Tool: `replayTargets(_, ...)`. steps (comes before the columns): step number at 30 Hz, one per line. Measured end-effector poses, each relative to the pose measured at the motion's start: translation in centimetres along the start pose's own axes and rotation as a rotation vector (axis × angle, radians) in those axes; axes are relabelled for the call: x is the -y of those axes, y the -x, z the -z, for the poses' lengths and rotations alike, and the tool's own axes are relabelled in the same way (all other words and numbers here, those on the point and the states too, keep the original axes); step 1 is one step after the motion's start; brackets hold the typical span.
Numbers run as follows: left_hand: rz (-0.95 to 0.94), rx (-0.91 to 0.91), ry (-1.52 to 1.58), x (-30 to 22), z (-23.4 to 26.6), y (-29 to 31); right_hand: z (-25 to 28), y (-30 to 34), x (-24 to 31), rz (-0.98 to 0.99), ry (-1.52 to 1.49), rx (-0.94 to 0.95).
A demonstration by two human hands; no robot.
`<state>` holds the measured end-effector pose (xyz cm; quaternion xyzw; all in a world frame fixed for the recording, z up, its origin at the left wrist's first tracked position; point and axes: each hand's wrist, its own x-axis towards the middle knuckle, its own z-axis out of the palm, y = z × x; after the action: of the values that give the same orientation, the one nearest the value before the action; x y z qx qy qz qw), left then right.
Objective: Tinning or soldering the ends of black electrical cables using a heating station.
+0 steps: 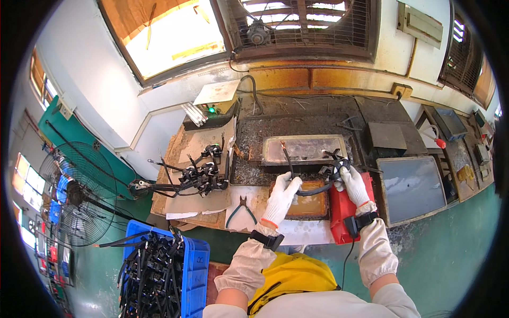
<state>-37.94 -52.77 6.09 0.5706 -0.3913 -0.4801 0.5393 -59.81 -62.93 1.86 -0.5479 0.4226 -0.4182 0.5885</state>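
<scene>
My left hand (285,197), in a white knit glove, is closed on a thick black cable (314,191). One bare copper end of that cable points up toward the far side. My right hand (354,184), gloved too, grips the cable's other end, where black fittings (335,168) and short leads cluster. Just beyond both hands lies a rectangular metal pot (305,149) with a dull silvery surface. Beneath the cable is a shallow tray (308,205) with a yellow-brown bottom, partly hidden by my hands. A red box (344,217) stands below my right wrist.
Left on cardboard lies a pile of black cable assemblies (201,177); green-handled cutters (242,211) lie nearer. A blue crate (197,265) full of cables stands lower left, near a large fan (79,193). A grey liquid-filled tank (412,185) and metal box (387,137) are right.
</scene>
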Motion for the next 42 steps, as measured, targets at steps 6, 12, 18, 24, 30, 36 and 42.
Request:
replayTargets(6,0.008,0.007,0.003,0.0,0.3,-0.2,-0.1,-0.2,0.0,-0.038,0.011,-0.017)
replayTargets(12,0.035,0.018,0.005,0.1,0.5,-0.3,-0.3,-0.1,0.3,-0.046,-0.002,-0.027)
replayTargets(18,0.036,0.009,0.004,0.6,0.9,-0.9,-0.2,-0.3,0.0,-0.048,0.000,-0.034)
replayTargets(24,0.079,0.028,0.079,1.1,1.0,-1.9,-0.3,-0.2,0.1,-0.047,-0.020,-0.045)
replayTargets(30,0.102,0.032,0.095,1.0,1.1,-2.4,-0.1,-0.3,0.0,-0.047,-0.020,-0.035)
replayTargets(36,0.106,0.054,0.062,1.2,1.3,-3.0,-0.1,-0.4,-0.1,-0.048,-0.021,-0.036)
replayTargets(42,0.121,0.072,0.027,0.7,1.3,-3.5,0.1,-0.4,-0.2,-0.054,-0.021,-0.044)
